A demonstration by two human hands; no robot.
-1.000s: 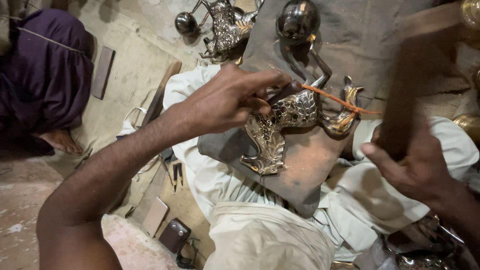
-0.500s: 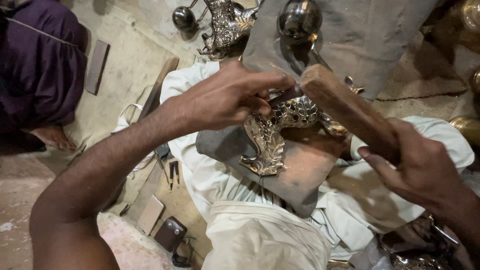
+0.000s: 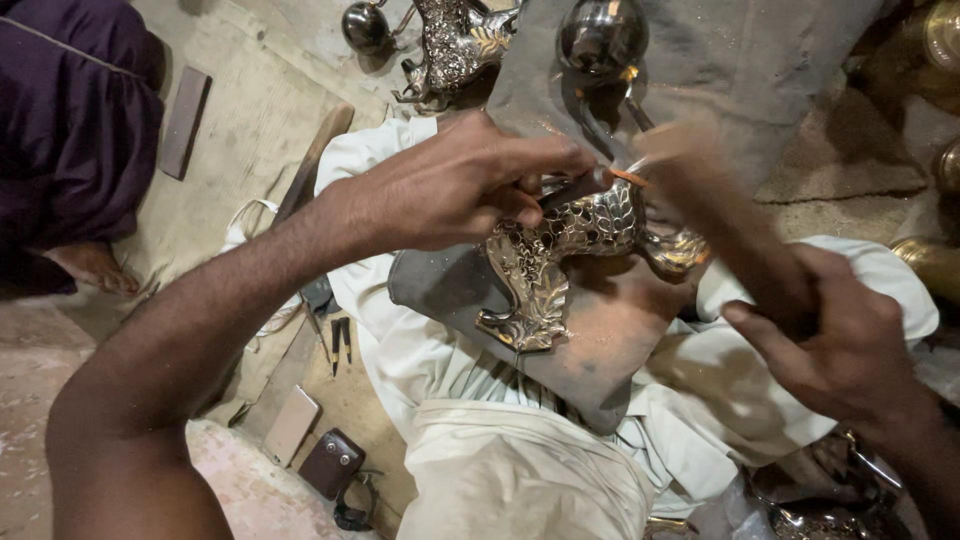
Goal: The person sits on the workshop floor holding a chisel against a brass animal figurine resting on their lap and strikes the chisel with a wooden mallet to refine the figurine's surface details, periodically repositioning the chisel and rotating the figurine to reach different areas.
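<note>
The left hand [image 3: 455,190] is closing around a thin dark punch [image 3: 575,187], pressing its orange-marked tip down onto the embossed metal ornament [image 3: 560,255]. The ornament is lying directly beneath this hand on a grey pad [image 3: 450,290] over the lap, its long axis running diagonally. Right of the ornament, the right hand [image 3: 840,350] is gripping a blurred wooden mallet [image 3: 715,215], its head just above the punch.
</note>
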